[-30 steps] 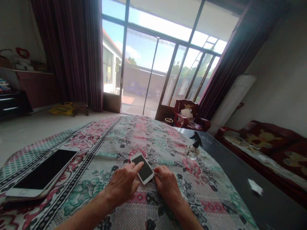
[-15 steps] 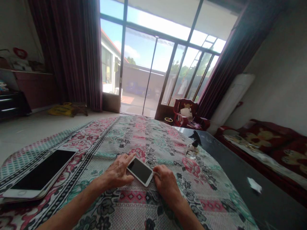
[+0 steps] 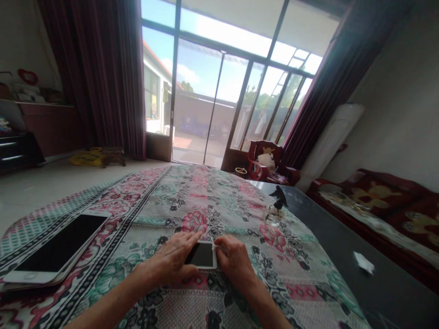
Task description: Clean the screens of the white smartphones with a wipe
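A small white-framed smartphone (image 3: pixel 206 255), its screen dark, lies on the patterned tablecloth (image 3: pixel 240 292) between my hands. My left hand (image 3: pixel 176 257) grips its left end, fingers along the far edge and thumb at the near edge, covering part of the screen. At the right end, my right hand (image 3: pixel 235 258) is closed with curled fingers against the phone's edge and corner. Farther left lies a larger white tablet (image 3: pixel 63 244) with a black screen, on top of another flat item.
A clear spray bottle with a black trigger (image 3: pixel 278 205) stands at right on the cloth. Beyond it is a dark tabletop (image 3: pixel 329 246) with a crumpled white paper (image 3: pixel 364 263). A red sofa (image 3: pixel 377 196) and armchair (image 3: pixel 265 160) stand behind, before glass doors (image 3: pixel 206 105).
The smartphone has turned from a slant to lying nearly square to me. My left hand has shifted right and slightly nearer along with it. My right hand has barely moved.
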Available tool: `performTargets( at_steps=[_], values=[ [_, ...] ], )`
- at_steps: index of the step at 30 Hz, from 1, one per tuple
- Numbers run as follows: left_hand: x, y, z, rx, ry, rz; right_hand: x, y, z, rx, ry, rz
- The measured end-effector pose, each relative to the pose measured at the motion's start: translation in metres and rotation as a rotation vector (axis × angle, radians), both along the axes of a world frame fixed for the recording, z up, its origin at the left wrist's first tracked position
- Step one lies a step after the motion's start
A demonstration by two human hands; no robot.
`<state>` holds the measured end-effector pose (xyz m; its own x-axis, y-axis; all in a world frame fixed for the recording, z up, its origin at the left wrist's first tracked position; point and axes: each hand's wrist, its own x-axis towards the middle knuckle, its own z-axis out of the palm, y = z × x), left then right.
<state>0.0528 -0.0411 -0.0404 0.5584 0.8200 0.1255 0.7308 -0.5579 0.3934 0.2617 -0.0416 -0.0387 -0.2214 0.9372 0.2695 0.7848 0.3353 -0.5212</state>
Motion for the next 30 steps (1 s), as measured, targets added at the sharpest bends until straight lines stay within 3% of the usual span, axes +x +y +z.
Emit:
performTargets(
  at_steps=[4, 14, 25, 30],
  values=[
    [-0.001, 0.002, -0.009, 0.002, -0.047, 0.018, -0.003, -0.001, 0.004, -0.026, -0.037, -0.032],
    [0.0, -0.001, -0.006, -0.018, -0.086, 0.045, 0.003, -0.022, 0.014, -0.162, -0.075, 0.03],
    [0.0, -0.001, -0.007, -0.02, -0.073, 0.057, -0.012, 0.014, 0.002, -0.008, -0.112, -0.051],
    [0.0, -0.001, -0.007, -0.018, -0.068, 0.067, -0.017, 0.01, 0.004, -0.006, -0.17, -0.077]
  ],
)
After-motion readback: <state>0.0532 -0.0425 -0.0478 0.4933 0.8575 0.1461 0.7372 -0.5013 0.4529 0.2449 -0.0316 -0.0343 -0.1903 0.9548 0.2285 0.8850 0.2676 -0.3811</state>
